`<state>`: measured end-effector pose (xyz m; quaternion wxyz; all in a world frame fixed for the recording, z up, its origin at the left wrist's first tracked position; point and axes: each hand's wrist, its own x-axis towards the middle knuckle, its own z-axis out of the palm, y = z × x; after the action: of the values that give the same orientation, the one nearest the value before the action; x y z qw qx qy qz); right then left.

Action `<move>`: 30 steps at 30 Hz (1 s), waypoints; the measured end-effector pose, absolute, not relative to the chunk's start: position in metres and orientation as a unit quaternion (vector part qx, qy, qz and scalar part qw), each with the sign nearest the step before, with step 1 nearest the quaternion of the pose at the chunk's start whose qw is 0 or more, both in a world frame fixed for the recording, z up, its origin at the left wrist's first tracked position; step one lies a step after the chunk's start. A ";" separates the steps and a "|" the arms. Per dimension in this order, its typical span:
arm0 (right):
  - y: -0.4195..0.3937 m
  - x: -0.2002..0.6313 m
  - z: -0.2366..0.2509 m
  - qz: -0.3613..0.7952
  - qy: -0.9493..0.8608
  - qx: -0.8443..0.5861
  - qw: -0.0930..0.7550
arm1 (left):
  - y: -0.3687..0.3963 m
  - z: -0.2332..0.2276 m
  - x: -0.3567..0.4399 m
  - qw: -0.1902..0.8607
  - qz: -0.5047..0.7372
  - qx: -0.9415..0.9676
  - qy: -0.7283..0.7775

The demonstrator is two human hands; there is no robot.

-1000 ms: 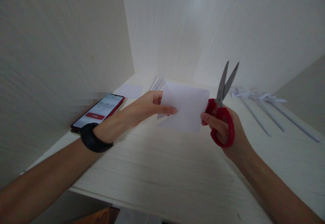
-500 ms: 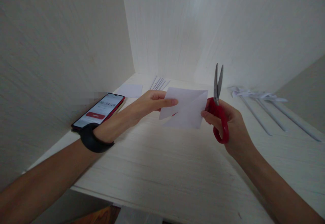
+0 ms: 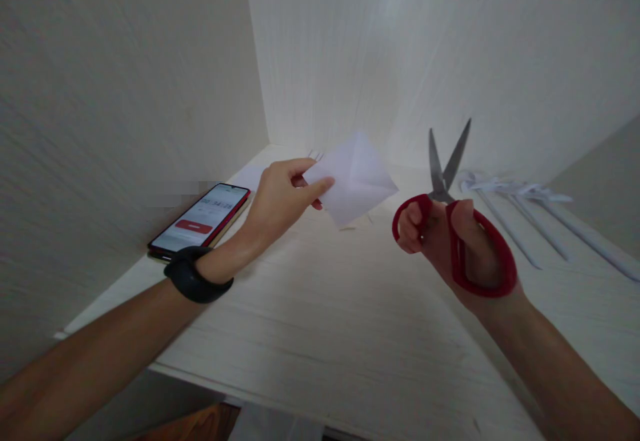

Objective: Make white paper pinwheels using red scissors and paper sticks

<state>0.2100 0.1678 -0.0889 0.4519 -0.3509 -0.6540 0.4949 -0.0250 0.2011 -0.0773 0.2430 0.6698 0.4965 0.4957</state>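
Note:
My left hand (image 3: 287, 194) pinches a square of white paper (image 3: 353, 181) by its left corner, thumb on top. The paper is turned like a diamond and shows crease lines across its middle. To its right, my right hand (image 3: 450, 241) grips red-handled scissors (image 3: 443, 188), with fingers and thumb through the loops. The scissor blades point up and stand apart, clear of the paper. On the surface beneath the paper, a small scrap (image 3: 347, 228) peeks out, partly hidden.
A phone (image 3: 200, 221) with a timer on its screen lies by the left wall. Behind my left hand is another white sheet (image 3: 249, 176). Thin strips (image 3: 316, 155) show behind the held paper. Rolled paper sticks (image 3: 540, 226) with twisted white paper (image 3: 515, 186) lie at the right.
My right hand has let go of the paper and moved right, spreading the scissors open. The paper, held only by my left hand, has rotated to a diamond and risen slightly.

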 end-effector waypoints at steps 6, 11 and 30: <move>0.162 0.201 -0.096 0.551 -0.731 -0.308 0.260 | 0.197 -0.072 -0.020 0.307 0.578 0.591 0.471; 0.157 0.195 -0.095 0.546 -0.725 -0.347 0.237 | 0.195 -0.071 -0.020 0.375 0.591 0.557 0.447; 0.164 0.192 -0.099 0.492 -0.733 -0.379 0.278 | 0.189 -0.072 -0.013 0.522 0.463 0.589 0.407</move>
<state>0.1920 0.1641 -0.0990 0.2776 -0.3788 -0.7333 0.4916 -0.0130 0.1894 -0.0724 0.5223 0.5893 0.4074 0.4626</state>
